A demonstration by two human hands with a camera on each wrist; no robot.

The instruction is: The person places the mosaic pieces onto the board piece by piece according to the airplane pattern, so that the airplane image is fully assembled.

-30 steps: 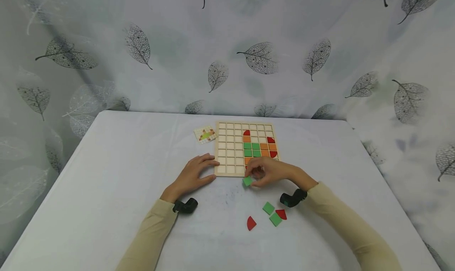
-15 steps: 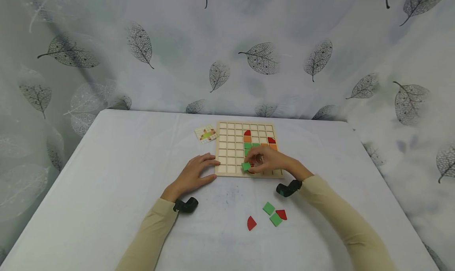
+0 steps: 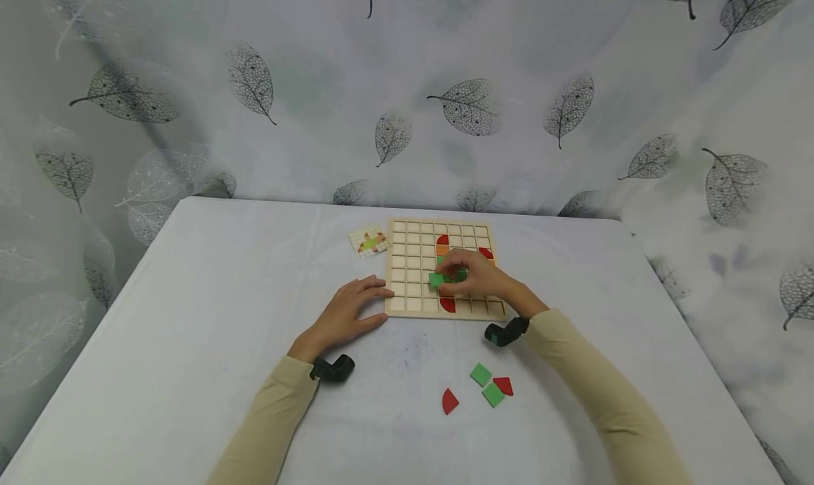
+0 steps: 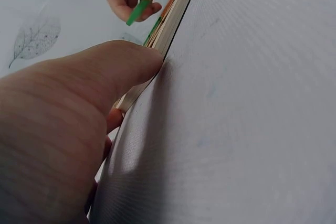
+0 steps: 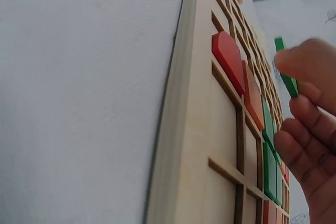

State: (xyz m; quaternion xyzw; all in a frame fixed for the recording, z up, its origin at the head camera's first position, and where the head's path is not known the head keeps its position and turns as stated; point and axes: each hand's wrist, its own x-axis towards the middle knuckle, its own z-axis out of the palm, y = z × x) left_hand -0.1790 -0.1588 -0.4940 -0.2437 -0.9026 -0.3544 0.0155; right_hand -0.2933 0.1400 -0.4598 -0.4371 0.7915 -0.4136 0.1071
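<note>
Pinches green tile [image 3: 435,279] in right hand [image 3: 472,273] above grid board [image 3: 413,261]; rests left hand [image 3: 348,309], loosely spread, against board's left edge.

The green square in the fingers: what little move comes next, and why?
I'd probably lower the green square into a bare cell of the wooden grid board, just left of the inlaid green squares. The right hand pinches it above the board, and bare cells lie there; the left hand touches the board's edge.
</note>
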